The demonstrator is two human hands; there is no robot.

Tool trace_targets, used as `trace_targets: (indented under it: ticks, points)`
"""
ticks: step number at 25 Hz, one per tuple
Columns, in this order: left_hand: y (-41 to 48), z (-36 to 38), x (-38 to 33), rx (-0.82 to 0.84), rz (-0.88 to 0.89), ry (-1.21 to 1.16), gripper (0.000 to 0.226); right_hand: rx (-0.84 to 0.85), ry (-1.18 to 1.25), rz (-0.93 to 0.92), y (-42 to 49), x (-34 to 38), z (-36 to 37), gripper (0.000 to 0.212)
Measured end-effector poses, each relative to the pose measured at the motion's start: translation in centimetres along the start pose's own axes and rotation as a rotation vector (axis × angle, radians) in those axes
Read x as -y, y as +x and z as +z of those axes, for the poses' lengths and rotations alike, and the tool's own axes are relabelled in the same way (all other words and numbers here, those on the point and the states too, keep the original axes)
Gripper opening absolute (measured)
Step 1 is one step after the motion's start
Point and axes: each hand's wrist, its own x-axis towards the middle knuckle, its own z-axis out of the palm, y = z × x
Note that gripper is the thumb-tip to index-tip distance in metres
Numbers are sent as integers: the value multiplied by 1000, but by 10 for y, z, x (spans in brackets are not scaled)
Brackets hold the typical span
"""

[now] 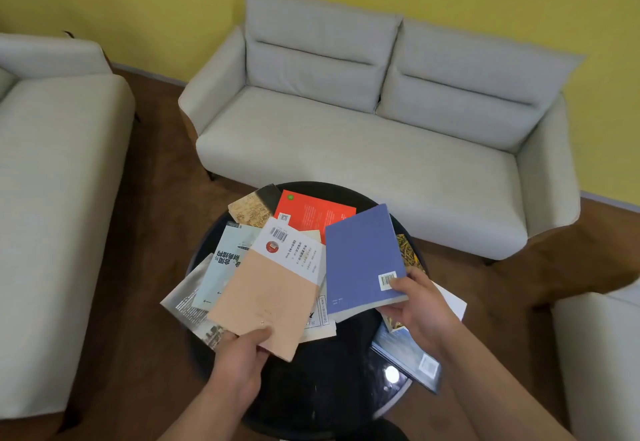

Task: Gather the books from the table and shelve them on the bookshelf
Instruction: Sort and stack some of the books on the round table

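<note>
1. Two books are held over the round black surface (311,392), one in each grip.
2. Left grip (242,347): thumb on top, pinching the near corner of the peach book (270,298). The far end of its cover carries a white band with a barcode and a red seal.
3. Right grip (419,305): curled round the near right corner of the violet-blue book (360,257), which has a plain cover and a small barcode label beside the thumb.
4. Other books lie overlapping on the surface, among them a red book (313,213) and a pale teal book (225,267).
5. Grey sofa (346,135) beyond.
</note>
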Motion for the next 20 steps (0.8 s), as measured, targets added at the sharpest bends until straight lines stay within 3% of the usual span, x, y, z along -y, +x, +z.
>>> trace_targets:
  ticks: [4, 10, 14, 18, 20]
  points:
    - [-2, -11, -14, -131, 1, 156, 26, -33, -134, -14, 1, 5, 3, 15]
    - [5, -25, -32, -35, 64, 367, 17, -21, -230, -32, 0, 12, 8, 15]
    - [4, -19, -16, -125, 70, 434, 12, 50, -104, -40, -2, 13, 5, 25]
    - [10, -21, -6, -85, 118, 775, 27, 164, 67, 89, -2, -2, 5, 43]
    - [11, -19, -1, -17, 190, 1132, 39, 206, 50, 136, 3, -12, 12, 51]
